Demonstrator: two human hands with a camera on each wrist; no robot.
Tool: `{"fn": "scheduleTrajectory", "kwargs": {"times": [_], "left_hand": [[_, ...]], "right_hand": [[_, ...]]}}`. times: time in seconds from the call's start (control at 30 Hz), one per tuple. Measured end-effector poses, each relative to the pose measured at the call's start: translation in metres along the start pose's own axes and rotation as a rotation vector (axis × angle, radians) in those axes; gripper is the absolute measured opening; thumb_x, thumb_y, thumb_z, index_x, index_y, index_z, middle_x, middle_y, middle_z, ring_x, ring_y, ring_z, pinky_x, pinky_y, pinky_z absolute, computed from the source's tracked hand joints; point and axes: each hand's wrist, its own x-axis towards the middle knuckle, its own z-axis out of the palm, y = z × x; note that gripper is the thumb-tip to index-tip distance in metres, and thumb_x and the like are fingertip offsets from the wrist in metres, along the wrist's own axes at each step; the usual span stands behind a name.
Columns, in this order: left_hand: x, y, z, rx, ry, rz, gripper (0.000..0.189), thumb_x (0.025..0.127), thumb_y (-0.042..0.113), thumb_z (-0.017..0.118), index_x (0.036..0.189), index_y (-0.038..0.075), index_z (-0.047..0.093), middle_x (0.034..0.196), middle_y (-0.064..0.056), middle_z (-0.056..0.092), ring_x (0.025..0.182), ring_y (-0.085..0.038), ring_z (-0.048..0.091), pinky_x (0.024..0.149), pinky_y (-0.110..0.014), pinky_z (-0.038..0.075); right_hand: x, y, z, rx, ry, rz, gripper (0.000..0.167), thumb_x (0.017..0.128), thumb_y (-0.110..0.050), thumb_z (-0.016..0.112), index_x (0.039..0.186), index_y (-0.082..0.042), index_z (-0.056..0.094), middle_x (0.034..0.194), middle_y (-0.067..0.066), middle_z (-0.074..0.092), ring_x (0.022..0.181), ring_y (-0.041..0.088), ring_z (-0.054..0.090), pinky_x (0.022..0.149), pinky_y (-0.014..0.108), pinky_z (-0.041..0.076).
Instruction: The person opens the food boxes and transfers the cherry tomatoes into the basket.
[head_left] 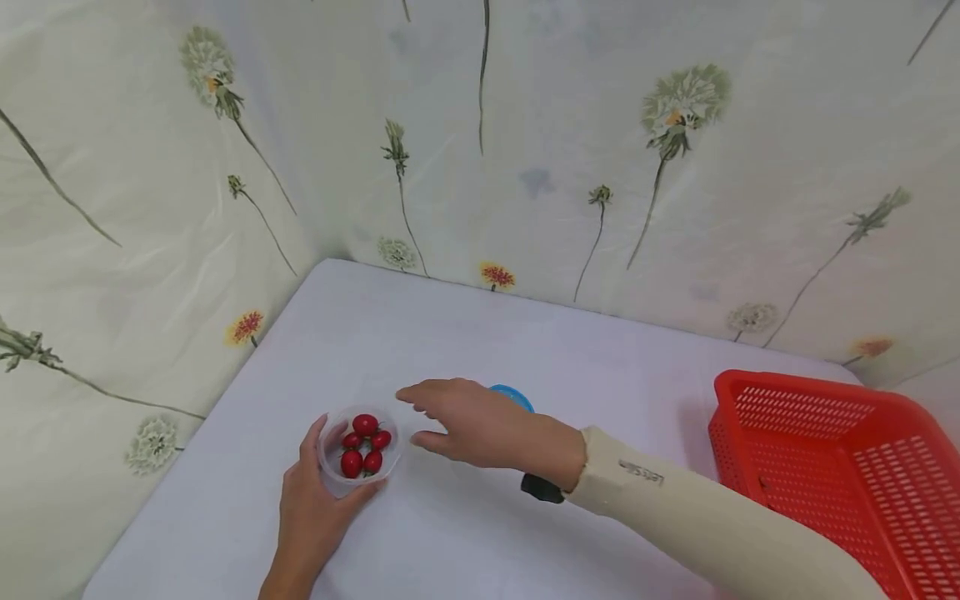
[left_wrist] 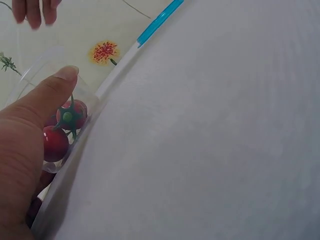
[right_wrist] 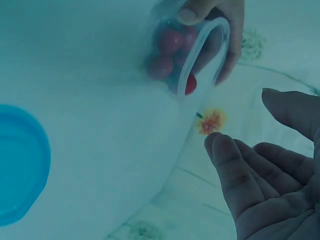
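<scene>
My left hand (head_left: 315, 504) grips a clear round plastic container (head_left: 395, 448) on the table, thumb on its near side and fingers round its far left. Several red cherry tomatoes (head_left: 365, 426) lie inside; the left wrist view shows green stalks on one tomato (left_wrist: 71, 115). The container's top is uncovered in the right wrist view, its pale rim (right_wrist: 200, 42) facing that camera. Just right of it hovers my right hand (head_left: 476, 421), holding nothing, fingers extended and thumb apart. Behind that hand, a round blue lid or shallow dish (head_left: 513, 395) is mostly hidden in the head view.
A red perforated plastic basket (head_left: 787, 385) stands at the table's right side. The white tabletop (head_left: 450, 325) meets walls of flower-patterned sheeting (head_left: 540, 225) at the back and left. My right forearm, in a beige sleeve (head_left: 675, 500), crosses the table in front of the basket.
</scene>
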Motion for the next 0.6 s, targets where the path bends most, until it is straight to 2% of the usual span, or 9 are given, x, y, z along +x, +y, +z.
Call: {"fn": "scheduleTrajectory", "kwargs": {"times": [0.13, 0.2, 0.27, 0.37, 0.47, 0.6], "left_hand": [[-0.001, -0.001, -0.001, -0.004, 0.0, 0.009, 0.12, 0.075, 0.038, 0.096, 0.166, 0.028, 0.018, 0.157, -0.013, 0.047, 0.138, -0.045, 0.046, 0.104, -0.07, 0.044], [-0.001, -0.002, -0.002, -0.014, 0.003, 0.01, 0.119, 0.076, 0.038, 0.096, 0.166, 0.028, 0.018, 0.157, -0.013, 0.047, 0.137, -0.045, 0.045, 0.104, -0.071, 0.044], [0.0, -0.003, -0.002, -0.023, 0.003, 0.009, 0.119, 0.076, 0.037, 0.096, 0.166, 0.028, 0.018, 0.157, -0.013, 0.047, 0.136, -0.045, 0.045, 0.104, -0.071, 0.043], [0.001, -0.005, -0.002, -0.035, -0.008, 0.005, 0.119, 0.076, 0.036, 0.096, 0.166, 0.028, 0.018, 0.158, -0.014, 0.046, 0.136, -0.046, 0.044, 0.103, -0.071, 0.043], [0.001, -0.007, -0.002, -0.041, -0.012, 0.013, 0.119, 0.077, 0.032, 0.096, 0.167, 0.028, 0.018, 0.158, -0.015, 0.046, 0.135, -0.046, 0.044, 0.103, -0.07, 0.043], [0.0, -0.01, -0.002, -0.047, 0.02, 0.063, 0.117, 0.076, 0.027, 0.096, 0.166, 0.026, 0.021, 0.153, -0.017, 0.052, 0.133, -0.046, 0.049, 0.103, -0.067, 0.044]], "right_hand": [[0.032, -0.013, 0.021, 0.029, 0.0, -0.058, 0.053, 0.1, -0.027, 0.074, 0.147, -0.009, 0.058, 0.136, 0.004, 0.068, 0.113, 0.012, 0.067, 0.093, 0.02, 0.054], [0.046, -0.018, 0.032, 0.055, 0.0, -0.081, 0.049, 0.1, -0.025, 0.074, 0.143, -0.008, 0.06, 0.127, 0.003, 0.07, 0.106, 0.01, 0.066, 0.087, 0.015, 0.053], [0.058, -0.022, 0.042, 0.06, -0.02, -0.069, 0.043, 0.1, -0.023, 0.074, 0.139, -0.008, 0.062, 0.119, 0.001, 0.072, 0.096, 0.008, 0.064, 0.079, 0.011, 0.052], [0.072, -0.025, 0.057, 0.01, -0.063, -0.007, 0.038, 0.099, -0.022, 0.075, 0.133, -0.01, 0.065, 0.111, -0.003, 0.071, 0.089, 0.005, 0.06, 0.073, 0.011, 0.05], [0.082, -0.026, 0.07, -0.045, -0.087, 0.045, 0.034, 0.098, -0.022, 0.076, 0.129, -0.012, 0.068, 0.108, -0.006, 0.069, 0.087, 0.005, 0.058, 0.072, 0.013, 0.049], [0.089, -0.029, 0.083, -0.064, -0.081, 0.048, 0.03, 0.097, -0.021, 0.077, 0.126, -0.015, 0.072, 0.104, -0.008, 0.067, 0.088, 0.004, 0.056, 0.074, 0.013, 0.048]]}}
